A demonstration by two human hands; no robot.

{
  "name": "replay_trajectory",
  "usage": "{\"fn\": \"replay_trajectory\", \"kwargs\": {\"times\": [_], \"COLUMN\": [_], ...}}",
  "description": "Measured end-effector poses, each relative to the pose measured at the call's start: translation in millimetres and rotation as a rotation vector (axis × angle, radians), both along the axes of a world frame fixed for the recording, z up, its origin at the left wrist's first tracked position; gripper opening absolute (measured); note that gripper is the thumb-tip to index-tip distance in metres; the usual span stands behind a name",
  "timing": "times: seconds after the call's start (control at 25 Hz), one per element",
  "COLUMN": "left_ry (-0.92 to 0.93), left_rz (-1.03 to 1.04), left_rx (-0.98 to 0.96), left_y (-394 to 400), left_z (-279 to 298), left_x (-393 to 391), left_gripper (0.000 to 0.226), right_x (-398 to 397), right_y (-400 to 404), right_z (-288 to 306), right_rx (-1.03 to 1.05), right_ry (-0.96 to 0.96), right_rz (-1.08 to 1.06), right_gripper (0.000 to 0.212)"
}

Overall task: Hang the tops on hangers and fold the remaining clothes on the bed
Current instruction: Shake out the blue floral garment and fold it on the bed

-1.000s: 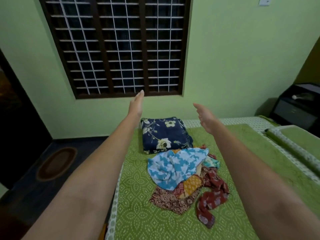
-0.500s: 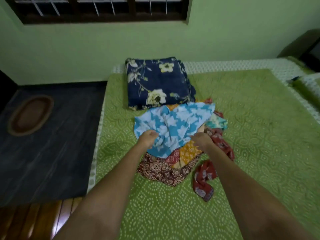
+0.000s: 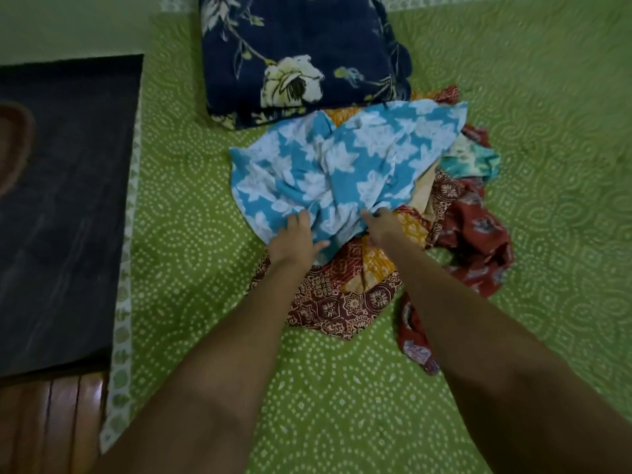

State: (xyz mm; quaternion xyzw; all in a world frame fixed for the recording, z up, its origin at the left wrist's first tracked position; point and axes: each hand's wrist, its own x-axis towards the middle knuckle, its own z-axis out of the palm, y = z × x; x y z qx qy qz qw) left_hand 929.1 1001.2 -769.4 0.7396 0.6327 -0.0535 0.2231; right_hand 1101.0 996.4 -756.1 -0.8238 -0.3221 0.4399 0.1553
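**Both hands on blue top, pile on bed**

Blue top (image 3: 345, 169), white flower print, is lying crumpled on top of the pile (image 3: 345, 295), spreading from the hands toward the far side, where its far edge is touching the navy bundle (image 3: 301, 56). The pile is sitting mid-bed (image 3: 513, 80), on the green dotted cover.

Left hand (image 3: 294, 239) is lying on the near left edge of the blue top. Fingers are reaching forward over the cloth, thumb is sticking out to the right. Cloth is bunching just ahead of the fingertips; whether they are pinching it or only pressing on it, cannot tell.

Right hand (image 3: 381, 224) is touching the near right edge of the same top. Fingers are curling down into a gathered fold, apparently gripping it; fingertips are partly hidden by cloth.

The hands are near each other, with a ridge of blue cloth rising between them.

Under the blue top: maroon print cloth (image 3: 328, 309) nearest, an orange piece (image 3: 376, 261) showing beneath the right wrist, red cloth (image 3: 478, 241) trailing right and toward the near side, teal piece (image 3: 472, 162) at far right.

Dark floor (image 3: 61, 206) is showing left of the bed.
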Motion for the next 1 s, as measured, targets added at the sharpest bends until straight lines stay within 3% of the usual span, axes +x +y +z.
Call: {"fn": "replay_trajectory", "kwargs": {"times": [0.08, 0.16, 0.28, 0.36, 0.44, 0.56, 0.72, 0.8, 0.84, 0.88, 0.92, 0.96, 1.0], "left_ry": [-0.019, 0.074, 0.299, 0.395, 0.326, 0.051, -0.342, -0.489, -0.536, -0.587, -0.627, -0.663, -0.688], "left_rz": [0.077, 0.105, -0.143, -0.224, -0.115, 0.061, 0.221, 0.217, 0.2, 0.18, 0.167, 0.152, 0.138], "left_rx": [-0.049, -0.102, -0.282, -0.514, -0.667, -0.46, -0.101, 0.003, 0.053, 0.096, 0.136, 0.171, 0.206], "left_y": [13.0, 13.0, -15.8, -39.3, -52.8, -55.6, -66.7, -87.3, -100.5, -112.8, -125.1, -136.5, -151.7], "left_z": [2.3, 13.2, 51.1, 86.0, 133.1, 234.3, 403.9, 486.7, 523.5, 554.8, 582.8, 606.3, 628.8], "left_x": [6.2, -2.6, -34.6, -59.1, -80.6, -93.7, -96.4, -91.7, -87.4, -82.6, -78.9, -75.3, -74.2], "left_gripper": [0.041, 0.027, 0.029, 0.036, 0.032, 0.019, 0.022, 0.023, 0.024, 0.024, 0.026, 0.027, 0.027], "right_x": [-1.9, -4.6, -19.7, -28.1, -34.2, -33.7, -35.5, -41.3, -46.1, -57.6, -78.6, -101.2, -116.5], "right_y": [-0.2, -15.5, -53.9, -73.9, -87.6, -94.1, -116.9, -138.4, -141.7, -148.5, -167.6, -187.1, -200.8], "right_z": [-1.7, 10.9, 41.9, 78.4, 129.7, 225.0, 371.5, 433.4, 455.0, 481.8, 510.0, 536.0, 551.6], "right_rx": [-0.028, -0.118, -0.354, -0.51, -0.483, -0.227, -0.137, 0.013, 0.156, 0.287, 0.337, 0.376, 0.423], "right_ry": [-0.116, -0.193, -0.131, -0.002, 0.031, -0.141, -0.349, -0.366, -0.283, -0.166, 0.071, 0.26, 0.325], "right_rz": [0.19, 0.412, 0.717, 0.718, 0.616, 0.515, 0.658, 0.669, 0.58, 0.523, 0.422, 0.346, 0.308], "right_gripper": [0.022, 0.03, 0.022, 0.019, 0.023, 0.014, 0.038, 0.067, 0.08, 0.075, 0.051, 0.039, 0.042]}}
